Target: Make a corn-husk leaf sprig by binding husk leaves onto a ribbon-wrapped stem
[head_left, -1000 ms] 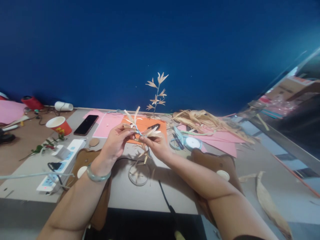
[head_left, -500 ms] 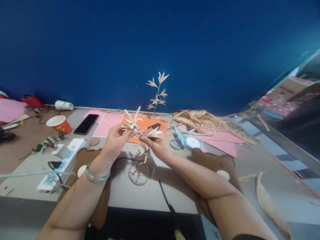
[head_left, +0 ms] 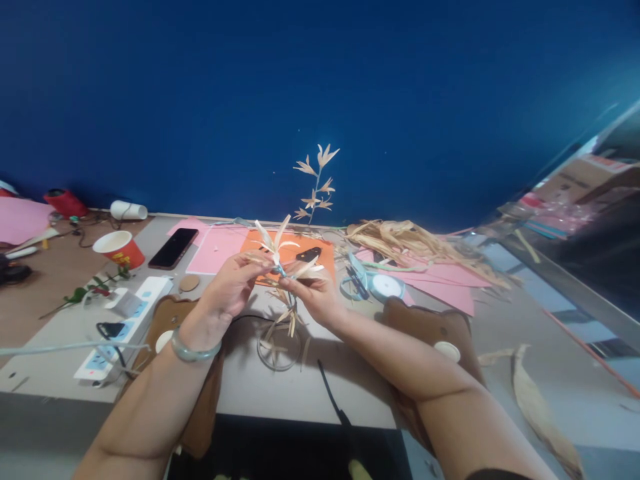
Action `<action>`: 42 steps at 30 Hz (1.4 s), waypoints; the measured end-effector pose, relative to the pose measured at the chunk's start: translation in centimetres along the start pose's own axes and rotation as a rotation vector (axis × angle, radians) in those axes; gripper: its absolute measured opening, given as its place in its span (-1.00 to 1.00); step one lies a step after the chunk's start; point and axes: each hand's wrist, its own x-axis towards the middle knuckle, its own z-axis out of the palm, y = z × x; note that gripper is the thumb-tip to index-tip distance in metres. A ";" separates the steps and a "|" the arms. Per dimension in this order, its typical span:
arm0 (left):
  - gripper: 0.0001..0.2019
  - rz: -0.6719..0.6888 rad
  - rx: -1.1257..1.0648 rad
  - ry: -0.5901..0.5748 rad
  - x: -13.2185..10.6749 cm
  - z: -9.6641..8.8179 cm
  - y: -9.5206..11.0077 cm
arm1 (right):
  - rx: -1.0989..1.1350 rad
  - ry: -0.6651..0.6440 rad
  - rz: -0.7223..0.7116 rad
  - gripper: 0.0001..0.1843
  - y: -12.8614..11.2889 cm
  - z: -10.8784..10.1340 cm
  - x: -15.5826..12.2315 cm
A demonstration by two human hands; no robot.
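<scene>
Both hands are at a spray of pale dried-husk flowers [head_left: 274, 248] on a thin blue-wrapped stem. My left hand [head_left: 233, 283] has its thumb and fingers pinched at the left side of the top flower, by its petals. With thumb and forefinger, my right hand [head_left: 317, 293] grips the stem just under that flower, and petals stick out above its fingers. Lower flowers [head_left: 291, 321] of the spray hang beneath the hands, over a clear ring-shaped object [head_left: 279, 347] on the table. Behind, a similar finished-looking flower branch [head_left: 316, 187] stands upright against the blue wall.
Dried husks [head_left: 405, 240] lie heaped at the back right, near a ribbon spool [head_left: 387, 287] and scissors [head_left: 357, 283]. Orange paper [head_left: 323, 248] lies behind the hands. On the left are a phone [head_left: 173, 248], a paper cup [head_left: 120, 249] and a power strip [head_left: 123, 333].
The top flower has turned more upright and its petals show more openly. My left fingers have shifted slightly down and left, off the blue stem. My right hand has barely moved.
</scene>
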 end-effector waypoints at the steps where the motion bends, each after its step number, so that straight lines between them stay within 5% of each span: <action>1: -0.87 -0.014 -0.018 -0.005 0.0 0.1 0.0 | 0.010 0.001 -0.005 -0.78 0.0 0.0 0.0; 15: -0.84 0.037 -0.118 0.039 0.4 0.5 -1.2 | 0.117 0.025 0.105 -0.77 0.2 -0.2 0.7; 24: -0.57 0.311 0.098 -0.006 -0.3 0.7 -1.1 | 0.288 0.115 0.272 -0.70 1.4 -0.7 1.8; 28: -0.50 0.493 0.265 0.074 -0.3 0.4 -1.5 | 0.330 0.135 0.349 -0.67 1.5 -1.0 2.0; 34: -0.70 0.901 0.733 0.221 -0.7 0.4 -1.1 | 0.361 0.104 0.365 -0.66 1.1 -1.2 2.2; 42: -0.95 0.996 0.989 0.182 -0.9 0.6 -1.2 | 0.364 0.124 0.353 -0.67 1.0 -1.2 2.3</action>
